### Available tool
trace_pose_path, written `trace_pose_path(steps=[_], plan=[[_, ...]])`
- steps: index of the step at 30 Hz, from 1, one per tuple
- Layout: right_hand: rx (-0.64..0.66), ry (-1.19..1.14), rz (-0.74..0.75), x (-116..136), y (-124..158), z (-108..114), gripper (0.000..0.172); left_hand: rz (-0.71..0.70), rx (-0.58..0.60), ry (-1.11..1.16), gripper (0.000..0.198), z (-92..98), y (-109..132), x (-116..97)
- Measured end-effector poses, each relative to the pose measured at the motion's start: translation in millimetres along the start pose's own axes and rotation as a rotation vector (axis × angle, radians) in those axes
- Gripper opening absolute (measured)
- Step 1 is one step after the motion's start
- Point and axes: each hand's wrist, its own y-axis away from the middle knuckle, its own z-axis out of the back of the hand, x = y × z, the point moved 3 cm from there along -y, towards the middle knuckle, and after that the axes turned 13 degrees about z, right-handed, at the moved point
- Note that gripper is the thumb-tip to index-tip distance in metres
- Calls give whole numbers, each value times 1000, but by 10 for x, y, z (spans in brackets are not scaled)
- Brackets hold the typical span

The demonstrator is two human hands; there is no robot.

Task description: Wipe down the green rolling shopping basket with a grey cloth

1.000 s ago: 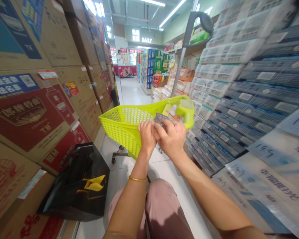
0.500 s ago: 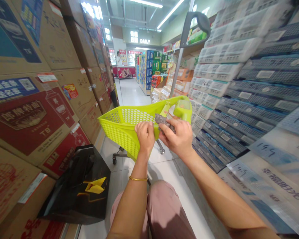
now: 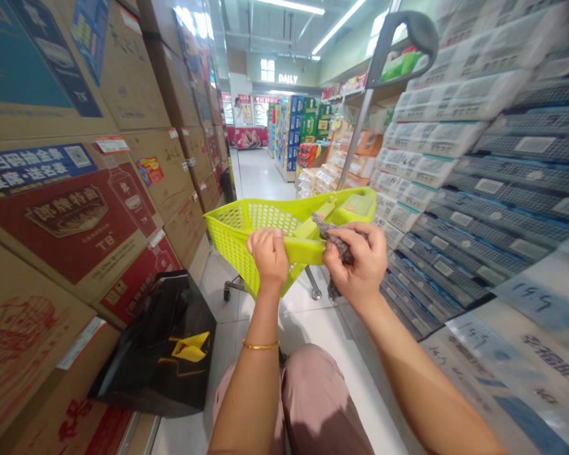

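My left hand [image 3: 269, 256] is closed on the near rim of a lime-green wheeled shopping basket [image 3: 246, 243] that stands in the aisle in front of me. My right hand [image 3: 358, 265] is closed on a small dark grey cloth [image 3: 334, 235], held just right of the left hand against the basket's rim. A gold bangle is on my left wrist. The basket's grey pull handle [image 3: 410, 35] rises to the upper right. My knee in pink trousers shows at the bottom.
Stacked cardboard cartons [image 3: 71, 208] wall the left side. A black paper bag [image 3: 164, 347] leans at their foot. Stacks of blue and white packaged goods [image 3: 493, 189] fill the right. The tiled aisle runs back to coloured displays and a distant person.
My hands have parted: the right one moved right with the cloth, and the left one stayed on the basket rim. The view shifted slightly, so the basket sits further right.
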Motion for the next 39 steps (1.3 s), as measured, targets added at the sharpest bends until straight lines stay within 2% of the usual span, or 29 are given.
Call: trace_pose_path(steps=[2, 5, 8, 12, 17, 21, 27, 29, 31, 34, 39], plan=[[2, 9, -28, 57, -11, -35, 17, -48, -19, -28, 37, 62, 39, -136], [16, 5, -71, 146, -36, -85, 18, -173, 110, 33, 32, 82, 116, -392], [16, -11, -103, 229, -58, -137, 19, -124, 144, 117, 37, 83, 161, -517], [-4, -39, -52, 248, -33, -209, 20, -80, 147, 120, 38, 92, 162, -496], [-30, -17, 119, 132, 43, -247, 19, -99, 87, 129, 39, 121, 132, -441], [-65, -3, 185, 31, 60, -239, 16, -114, 81, 173, 40, 119, 121, -424], [-156, 5, 31, -263, 166, -228, 15, -99, 51, 183, 40, 161, 82, -352], [-172, 24, -7, -285, 200, -233, 14, -88, 22, 164, 42, 182, 66, -324], [-181, 42, -46, -215, 202, -241, 13, -86, -6, 158, 42, 200, 53, -304], [-179, 44, -83, 41, 137, -263, 14, -87, -34, 159, 42, 219, 35, -277], [-98, -18, 30, 532, -24, -358, 15, -105, -38, 149, 42, 228, -8, -196]])
